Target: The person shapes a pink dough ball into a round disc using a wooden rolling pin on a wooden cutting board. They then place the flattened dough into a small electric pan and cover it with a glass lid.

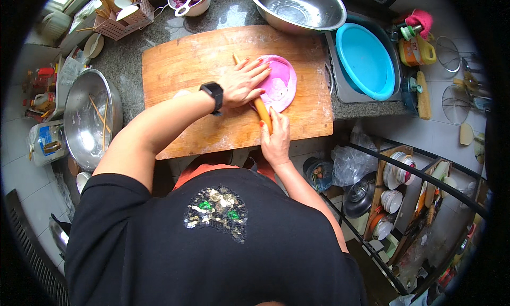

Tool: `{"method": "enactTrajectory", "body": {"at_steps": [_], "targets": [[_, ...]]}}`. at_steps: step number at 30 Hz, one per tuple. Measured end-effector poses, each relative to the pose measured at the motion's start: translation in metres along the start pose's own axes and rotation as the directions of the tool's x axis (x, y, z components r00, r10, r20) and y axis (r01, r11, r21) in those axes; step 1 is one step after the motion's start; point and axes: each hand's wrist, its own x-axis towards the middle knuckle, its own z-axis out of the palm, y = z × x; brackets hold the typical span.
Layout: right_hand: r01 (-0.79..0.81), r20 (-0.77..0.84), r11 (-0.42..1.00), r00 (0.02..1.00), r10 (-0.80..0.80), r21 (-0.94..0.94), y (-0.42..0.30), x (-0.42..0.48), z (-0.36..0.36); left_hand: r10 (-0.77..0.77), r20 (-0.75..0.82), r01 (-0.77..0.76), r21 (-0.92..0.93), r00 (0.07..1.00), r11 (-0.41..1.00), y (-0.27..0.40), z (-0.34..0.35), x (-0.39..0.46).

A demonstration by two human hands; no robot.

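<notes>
A round sheet of pink dough [285, 95] lies on the wooden board [183, 66], right of its middle. Its edge is raised, with a paler patch inside. A wooden rolling pin [261, 109] slants across the dough's left side. My left hand [244, 82], below a black watch, lies flat over the pin's middle, palm down and fingers stretched onto the dough. Around the pin's near end, my right hand [277, 140] is closed, at the board's front. Part of the pin is hidden under my left hand. Light flour smudges mark the board.
A steel basin [299, 7] stands behind the board, beside a blue plastic tub [365, 62] at the sink. Another steel basin [85, 118] with chopsticks is left. A bowl of purple food [195, 7] and a utensil basket [123, 21] stand behind. A dish rack [398, 210] is at right.
</notes>
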Motion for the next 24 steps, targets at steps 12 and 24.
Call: {"method": "enactTrajectory", "body": {"at_steps": [12,24], "targets": [[0.435,0.318,0.895,0.866,-0.386,-0.096,0.058,0.103,-0.098,-0.43,-0.182,0.421,-0.088,0.884,0.903,0.037,-0.034,-0.035],[0.757,0.579,0.648,0.567,-0.586,-0.084,0.1,0.254,-0.04,-0.879,-0.396,0.928,-0.142,0.265,0.343,0.092,0.043,0.009]]}}
